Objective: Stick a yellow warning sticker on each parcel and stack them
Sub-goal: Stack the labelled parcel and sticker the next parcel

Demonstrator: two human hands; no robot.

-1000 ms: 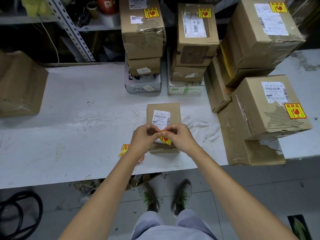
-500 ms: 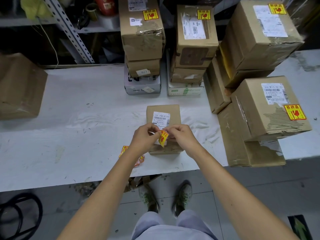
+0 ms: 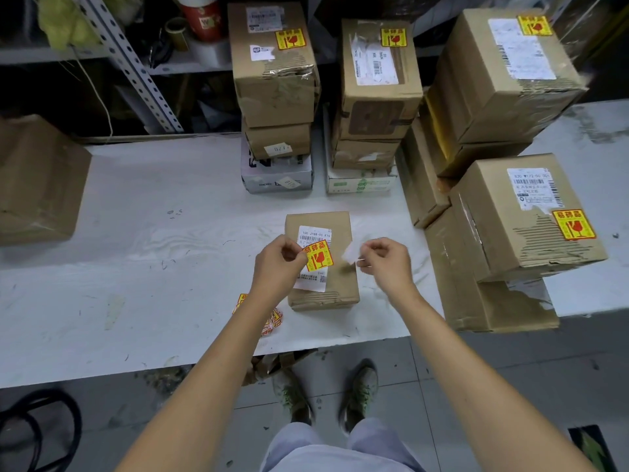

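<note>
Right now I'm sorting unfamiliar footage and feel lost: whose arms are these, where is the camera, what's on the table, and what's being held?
No machine here: these are a person's bare arms, filmed by one camera worn on the head, looking down. The left hand pinches a yellow warning sticker with red print above a small brown cardboard parcel on the white table. The right hand pinches a white paper slip, probably the backing. Stacked cardboard boxes behind already carry such stickers.

Bare-armed person, seen from above
Forearms [image 3: 218, 356] unsleeved; pale grey-blue shorts [image 3: 337, 451]; worn green-and-grey lace-up trainers [image 3: 293, 393].
</note>
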